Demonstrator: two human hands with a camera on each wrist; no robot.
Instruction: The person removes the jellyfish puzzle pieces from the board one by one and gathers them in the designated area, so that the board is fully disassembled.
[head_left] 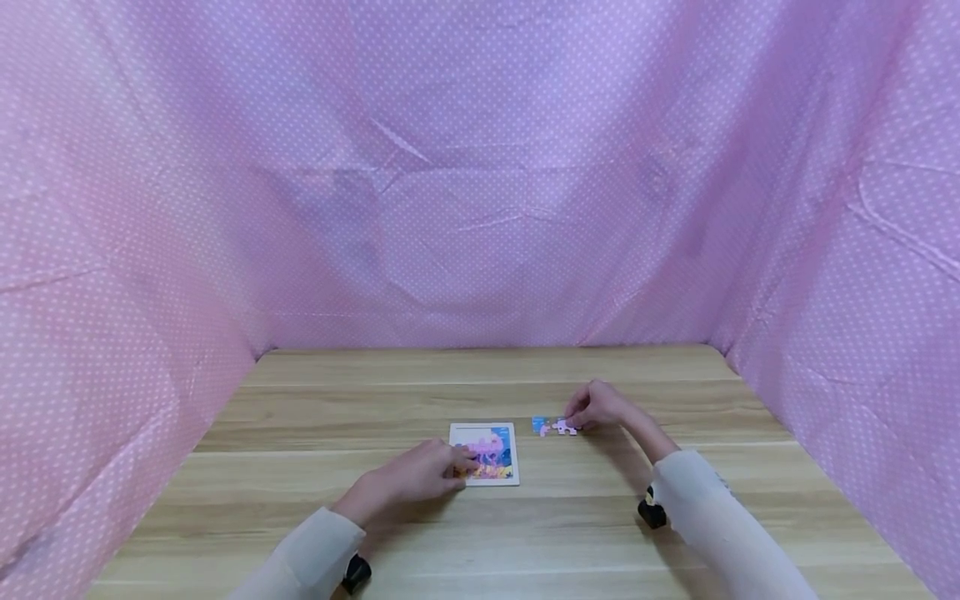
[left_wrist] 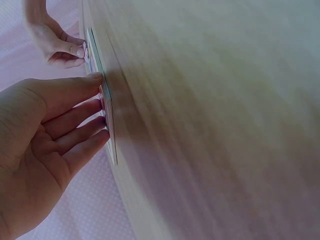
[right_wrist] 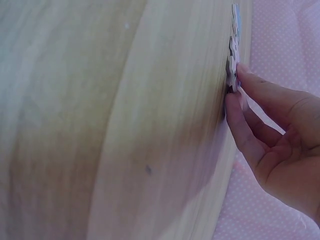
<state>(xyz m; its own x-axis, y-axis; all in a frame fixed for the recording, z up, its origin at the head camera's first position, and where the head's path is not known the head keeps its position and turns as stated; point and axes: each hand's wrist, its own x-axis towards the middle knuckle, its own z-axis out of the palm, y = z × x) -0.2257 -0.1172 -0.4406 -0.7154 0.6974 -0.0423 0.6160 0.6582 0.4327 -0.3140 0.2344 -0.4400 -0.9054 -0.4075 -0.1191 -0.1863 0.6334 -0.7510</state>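
A jigsaw puzzle in a white-edged tray (head_left: 517, 467) lies on the table, its picture pink, blue and yellow, with a pale area at the upper left. My left hand (head_left: 431, 471) rests on the tray's left side; in the left wrist view its fairly straight fingers (left_wrist: 80, 137) touch the tray and the thumb lies near its edge. To the right of the tray, my right hand (head_left: 600, 406) pinches a pink puzzle piece (right_wrist: 233, 75) between thumb and forefinger. A blue-and-pink puzzle piece (head_left: 539, 425) lies just left of it. Fingers partly hide the pinched piece.
Both hands work over a light wooden table (head_left: 300, 417). A pink polka-dot cloth (head_left: 480, 250) hangs around its back and sides. Dark wrist devices (head_left: 652, 512) sit under the pale sleeves (head_left: 693, 487).
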